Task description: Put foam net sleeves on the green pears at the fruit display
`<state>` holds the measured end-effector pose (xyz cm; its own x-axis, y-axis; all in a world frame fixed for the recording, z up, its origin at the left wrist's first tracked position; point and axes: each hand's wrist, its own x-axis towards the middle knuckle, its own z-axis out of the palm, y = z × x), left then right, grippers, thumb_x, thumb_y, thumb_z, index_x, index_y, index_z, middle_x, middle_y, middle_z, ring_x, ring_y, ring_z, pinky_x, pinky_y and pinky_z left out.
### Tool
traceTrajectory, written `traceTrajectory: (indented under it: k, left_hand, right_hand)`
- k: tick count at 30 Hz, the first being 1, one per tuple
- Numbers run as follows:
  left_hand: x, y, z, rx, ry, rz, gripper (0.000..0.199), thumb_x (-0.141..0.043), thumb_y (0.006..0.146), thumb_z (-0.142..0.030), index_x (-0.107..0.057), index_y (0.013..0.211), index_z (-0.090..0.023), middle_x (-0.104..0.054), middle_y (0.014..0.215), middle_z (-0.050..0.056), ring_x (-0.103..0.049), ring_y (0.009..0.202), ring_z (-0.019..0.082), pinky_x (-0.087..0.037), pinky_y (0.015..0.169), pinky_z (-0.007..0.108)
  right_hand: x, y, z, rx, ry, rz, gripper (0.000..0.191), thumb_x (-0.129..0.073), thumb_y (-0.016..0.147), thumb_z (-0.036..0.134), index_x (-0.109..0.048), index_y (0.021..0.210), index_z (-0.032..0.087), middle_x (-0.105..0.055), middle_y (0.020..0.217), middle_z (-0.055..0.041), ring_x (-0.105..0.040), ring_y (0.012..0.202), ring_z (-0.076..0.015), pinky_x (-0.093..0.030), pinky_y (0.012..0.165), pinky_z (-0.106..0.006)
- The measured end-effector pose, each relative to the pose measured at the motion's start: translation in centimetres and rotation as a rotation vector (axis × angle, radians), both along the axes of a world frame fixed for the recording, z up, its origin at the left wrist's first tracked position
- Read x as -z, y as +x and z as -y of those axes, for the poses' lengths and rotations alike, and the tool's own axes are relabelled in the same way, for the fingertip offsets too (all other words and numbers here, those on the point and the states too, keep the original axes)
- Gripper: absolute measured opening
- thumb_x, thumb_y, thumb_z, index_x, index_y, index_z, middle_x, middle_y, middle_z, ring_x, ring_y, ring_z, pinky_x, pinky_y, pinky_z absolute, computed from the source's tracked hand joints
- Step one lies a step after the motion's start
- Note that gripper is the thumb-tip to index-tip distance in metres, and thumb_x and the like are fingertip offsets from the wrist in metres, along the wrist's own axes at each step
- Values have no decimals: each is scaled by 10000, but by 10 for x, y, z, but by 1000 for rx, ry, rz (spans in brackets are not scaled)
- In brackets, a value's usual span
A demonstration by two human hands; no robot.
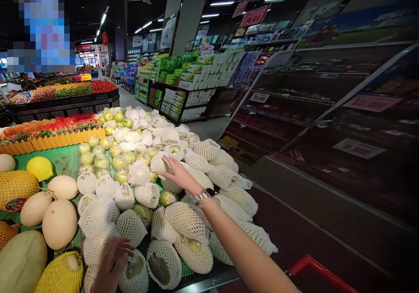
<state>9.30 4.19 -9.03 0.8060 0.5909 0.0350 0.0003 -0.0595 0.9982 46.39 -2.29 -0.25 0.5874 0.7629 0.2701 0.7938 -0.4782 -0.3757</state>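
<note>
My right hand (pixel 179 175), with a watch (pixel 205 193) on its wrist, reaches out over a heap of fruit in white foam nets. Its fingers are stretched apart at a netted fruit (pixel 160 162); whether they touch it I cannot tell. Lower down, my left hand (pixel 117 254) hangs over the near side of the heap with its fingers loosely bent and nothing visible in them. Beside it lies a green fruit in a foam net (pixel 135 270). Round green-yellow fruits (pixel 120 162) in clear wrap sit behind and left of my right hand.
To the left are pale melons (pixel 59 223), a yellow melon (pixel 39 168) and a yellow-netted fruit (pixel 60 275). A metal edge (pixel 206 285) borders the display. A red handle (pixel 321 269) is at lower right, beside dark refrigerated shelves (pixel 294 101). Stacked boxes (pixel 196 75) stand beyond.
</note>
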Motion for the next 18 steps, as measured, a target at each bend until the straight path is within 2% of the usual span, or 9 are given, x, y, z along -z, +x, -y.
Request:
traceTrajectory:
  k: [2, 4, 6, 8, 10, 13, 15, 18]
  left_hand:
    - [-8, 5, -1, 54, 284, -64, 280, -478, 981, -303, -644, 1192, -223, -746, 1155, 108, -690, 1111, 257, -545, 1004, 418]
    - [-20, 17, -1, 134, 646, -137, 332, -496, 945, -198, -639, 1239, -252, -702, 1294, 94, -588, 1297, 283, -467, 1120, 491]
    - [-33, 36, -1, 208, 941, -241, 401, -536, 917, -167, -624, 1297, -260, -624, 1431, 88, -462, 1423, 326, -367, 1189, 582]
    - [-43, 57, -2, 244, 1092, -403, 469, -570, 920, -190, -570, 1388, -217, -539, 1521, 129, -405, 1460, 369, -314, 1203, 631]
    - [-49, 74, -4, 277, 1124, -584, 565, -622, 915, -241, -501, 1460, -155, -503, 1541, 184, -418, 1447, 393, -312, 1203, 623]
    - [-51, 87, -10, 328, 1065, -791, 679, -719, 859, -291, -485, 1473, -120, -507, 1529, 215, -453, 1417, 406, -361, 1181, 579]
    - [-49, 87, -12, 335, 1027, -843, 696, -750, 823, -287, -508, 1459, -141, -504, 1532, 210, -454, 1414, 411, -390, 1160, 563]
    - [-47, 83, -14, 311, 1001, -822, 700, -766, 779, -278, -540, 1434, -176, -509, 1529, 193, -456, 1409, 415, -398, 1149, 557]
  right_hand:
    - [-1, -30, 20, -54, 61, 5, 581, -533, 963, 420, -430, 1478, 171, -446, 1557, -180, -394, 1457, -315, -346, 1196, -494]
    - [5, -62, 33, -255, 171, -55, 404, -477, 999, 343, -543, 1380, 225, -593, 1428, -129, -537, 1340, -288, -398, 1164, -509]
    - [20, -90, 37, -464, 130, -123, 355, -500, 970, 227, -602, 1310, 242, -681, 1291, -97, -637, 1205, -265, -503, 1067, -449]
    - [40, -109, 31, -557, -22, -87, 364, -500, 912, 88, -648, 1213, 228, -726, 1162, -82, -700, 1038, -238, -577, 909, -365]
    - [63, -119, 19, -566, -114, -20, 384, -475, 849, -10, -680, 1099, 198, -743, 1048, -95, -707, 942, -253, -583, 824, -366]
    - [90, -123, -1, -554, -159, 73, 413, -472, 802, -50, -678, 1060, 197, -740, 998, -106, -691, 913, -281, -574, 810, -407]
    - [102, -124, -10, -551, -172, 133, 417, -489, 798, -43, -668, 1071, 218, -732, 1011, -93, -676, 929, -281, -566, 837, -422]
    - [113, -127, -15, -527, -189, 215, 380, -490, 822, -18, -654, 1077, 209, -712, 1035, -105, -647, 960, -297, -552, 853, -455]
